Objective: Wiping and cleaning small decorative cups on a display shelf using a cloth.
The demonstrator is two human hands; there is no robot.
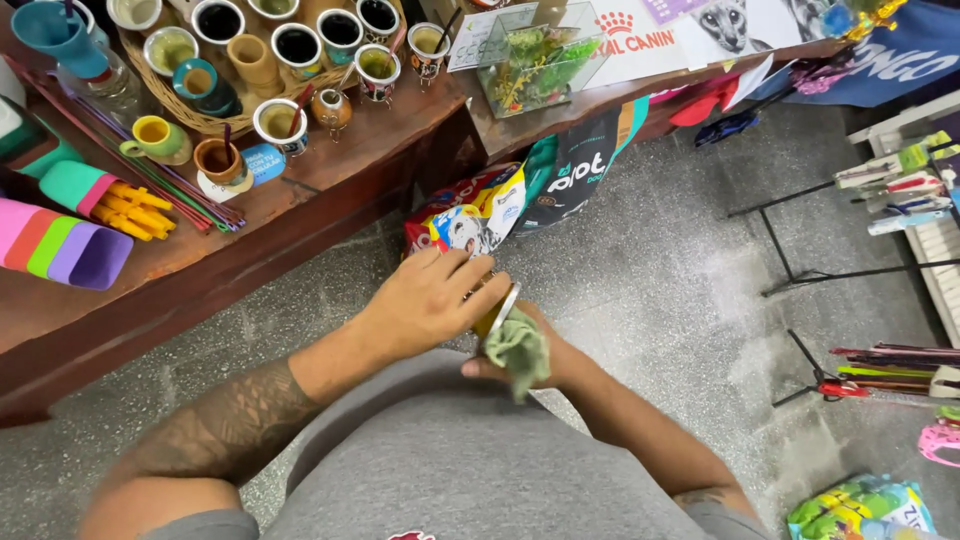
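Head view: my left hand (pixel 432 300) wraps over a cup (pixel 497 312), fingers closed on its body; only the metal rim shows, probably a mate cup. My right hand (pixel 520 355), just below it, pinches a green cloth (pixel 520 350) against the rim. Beyond my left hand: wooden shelf (pixel 300 215), pet-food bags (pixel 470 220) under it.

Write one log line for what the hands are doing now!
left hand: grips metal-rimmed cup | right hand: presses green cloth on cup | wooden counter behind
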